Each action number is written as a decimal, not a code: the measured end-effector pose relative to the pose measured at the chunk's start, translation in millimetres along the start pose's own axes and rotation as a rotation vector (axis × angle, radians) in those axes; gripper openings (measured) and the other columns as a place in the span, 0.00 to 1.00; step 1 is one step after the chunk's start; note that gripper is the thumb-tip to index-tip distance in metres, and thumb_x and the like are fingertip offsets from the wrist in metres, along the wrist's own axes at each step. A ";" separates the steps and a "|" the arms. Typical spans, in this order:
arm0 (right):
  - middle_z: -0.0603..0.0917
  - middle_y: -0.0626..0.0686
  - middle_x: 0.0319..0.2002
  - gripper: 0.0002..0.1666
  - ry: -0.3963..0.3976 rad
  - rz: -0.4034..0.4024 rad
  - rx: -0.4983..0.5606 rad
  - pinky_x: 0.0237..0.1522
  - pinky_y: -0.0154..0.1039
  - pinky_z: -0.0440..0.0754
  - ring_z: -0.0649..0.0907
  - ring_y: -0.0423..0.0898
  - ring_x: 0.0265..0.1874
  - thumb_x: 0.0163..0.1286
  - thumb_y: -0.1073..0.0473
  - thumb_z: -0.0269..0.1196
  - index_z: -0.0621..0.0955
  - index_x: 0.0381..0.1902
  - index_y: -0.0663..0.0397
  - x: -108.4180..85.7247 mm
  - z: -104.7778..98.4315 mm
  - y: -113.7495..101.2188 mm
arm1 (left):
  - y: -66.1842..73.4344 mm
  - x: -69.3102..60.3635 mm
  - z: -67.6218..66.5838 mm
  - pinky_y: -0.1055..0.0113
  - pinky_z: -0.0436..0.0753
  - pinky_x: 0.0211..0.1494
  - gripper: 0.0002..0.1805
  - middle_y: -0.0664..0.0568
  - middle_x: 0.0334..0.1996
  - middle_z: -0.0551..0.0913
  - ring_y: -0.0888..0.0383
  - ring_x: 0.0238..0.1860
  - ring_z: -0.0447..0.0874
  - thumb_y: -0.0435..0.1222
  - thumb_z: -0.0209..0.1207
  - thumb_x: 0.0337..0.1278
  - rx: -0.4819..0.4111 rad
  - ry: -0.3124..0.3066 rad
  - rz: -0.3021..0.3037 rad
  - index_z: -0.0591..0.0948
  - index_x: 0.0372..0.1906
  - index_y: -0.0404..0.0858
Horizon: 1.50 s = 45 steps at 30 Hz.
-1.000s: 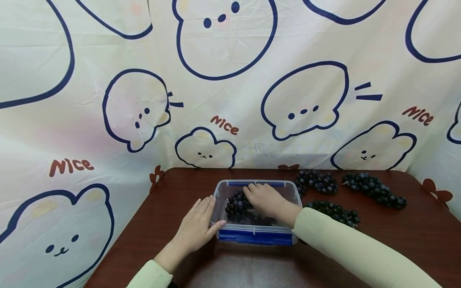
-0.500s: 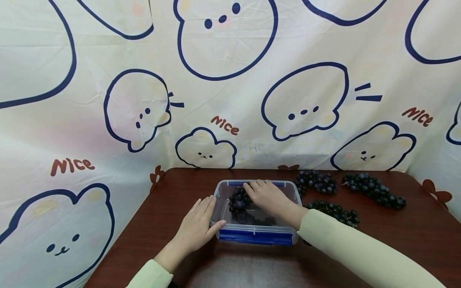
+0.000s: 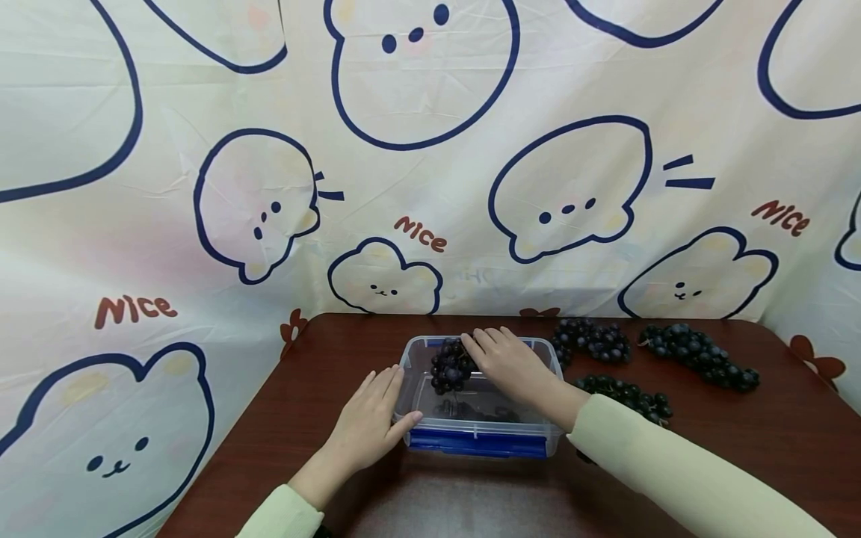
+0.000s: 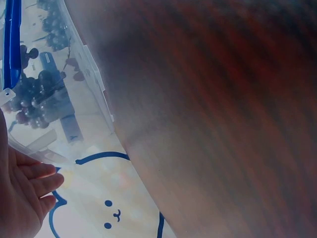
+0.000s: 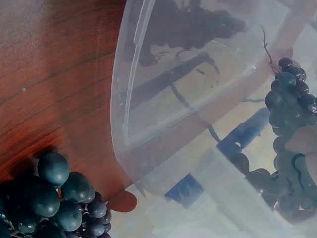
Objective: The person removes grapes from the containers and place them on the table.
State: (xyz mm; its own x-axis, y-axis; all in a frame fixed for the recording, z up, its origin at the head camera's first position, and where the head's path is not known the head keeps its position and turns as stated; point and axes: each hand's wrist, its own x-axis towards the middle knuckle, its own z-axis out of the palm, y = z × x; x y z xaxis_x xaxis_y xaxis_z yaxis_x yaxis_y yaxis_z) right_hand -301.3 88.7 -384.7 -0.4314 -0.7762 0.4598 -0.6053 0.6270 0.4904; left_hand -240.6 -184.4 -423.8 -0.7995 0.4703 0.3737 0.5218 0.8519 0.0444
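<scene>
A clear plastic box [image 3: 417, 373] with blue latches stands on the table, its top uncovered. My right hand [image 3: 514, 366] is over its far right part and holds a bunch of dark grapes [image 3: 452, 366] at its right end. The bunch hangs inside or just above the box; its exact height I cannot tell. In the right wrist view the grapes [image 5: 290, 109] show a bare stem end, and the hand is mostly out of frame. My left hand [image 3: 366, 415] rests against the box's left side with extended fingers. The left wrist view shows that hand [image 4: 27, 193] near a corner.
Right of the box lie more grape bunches: one at the back [image 3: 592, 340], one farther right [image 3: 699, 355], and a greener one [image 3: 625, 396] partly behind my right sleeve. A printed cloth [image 3: 464, 187] hangs behind the brown table [image 3: 309, 388].
My right hand has moved slightly back and to the right. The held grapes have shifted back and right with it, showing more of the box floor. My left hand has stayed still.
</scene>
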 end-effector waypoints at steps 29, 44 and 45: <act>0.82 0.65 0.49 0.28 0.242 0.091 0.049 0.49 0.50 0.81 0.83 0.58 0.46 0.59 0.75 0.67 0.77 0.59 0.68 -15.1 -26.5 20.7 | 0.8 -0.2 0.2 0.51 0.54 0.73 0.42 0.38 0.69 0.66 0.46 0.70 0.62 0.58 0.49 0.68 0.002 -0.016 -0.012 0.65 0.69 0.27; 0.82 0.68 0.47 0.28 0.370 0.139 0.066 0.49 0.53 0.81 0.83 0.62 0.44 0.57 0.71 0.65 0.77 0.58 0.72 -27.5 -49.3 47.0 | 1.0 1.1 2.7 0.50 0.54 0.73 0.41 0.37 0.68 0.66 0.45 0.70 0.62 0.55 0.54 0.66 -0.013 -0.006 -0.019 0.65 0.69 0.26; 0.81 0.68 0.48 0.28 0.370 0.145 0.071 0.49 0.53 0.80 0.82 0.62 0.44 0.57 0.72 0.64 0.76 0.58 0.72 -29.1 -50.8 48.6 | 1.0 1.0 2.8 0.50 0.54 0.73 0.41 0.37 0.68 0.66 0.45 0.70 0.62 0.55 0.53 0.66 -0.011 -0.005 -0.019 0.65 0.69 0.26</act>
State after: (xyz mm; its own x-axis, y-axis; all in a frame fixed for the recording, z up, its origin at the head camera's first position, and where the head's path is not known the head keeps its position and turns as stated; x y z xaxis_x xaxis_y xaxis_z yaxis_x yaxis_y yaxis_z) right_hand -284.2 145.1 -336.7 -0.2536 -0.5955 0.7623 -0.6058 0.7121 0.3548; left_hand -241.7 -182.4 -426.0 -0.8107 0.4556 0.3677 0.5101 0.8579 0.0615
